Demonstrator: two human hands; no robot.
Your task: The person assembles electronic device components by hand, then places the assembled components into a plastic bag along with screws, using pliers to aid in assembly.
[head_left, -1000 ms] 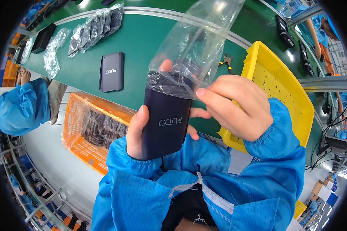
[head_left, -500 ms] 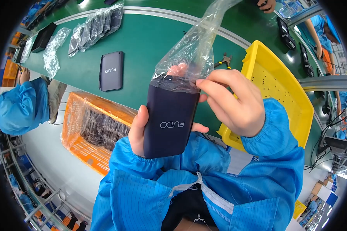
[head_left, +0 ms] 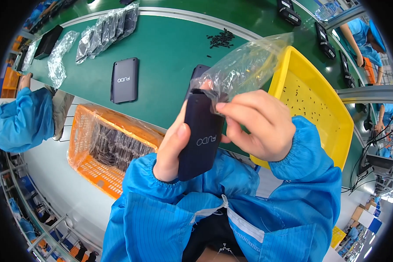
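Note:
My left hand is wrapped round a flat dark device with rounded corners, holding it tilted above my lap. A clear plastic bag or film meets the device's far end and spreads out to the upper right. My right hand pinches the plastic at that far right corner, thumb and forefinger together. Whether the plastic wraps the end or only clings to it, I cannot tell. Just behind lies a similar dark piece, partly covered by hand and plastic. Another dark device lies on the green table.
A yellow bin with small dark bits stands right. An orange basket of bagged dark items is at left. Wrapped devices, a black box and a heap of small black parts sit on the table. Co-workers are nearby.
The device has tilted and shifted slightly right. The plastic has dropped from standing upward to leaning right over the table, uncovering the black parts and covering the pliers.

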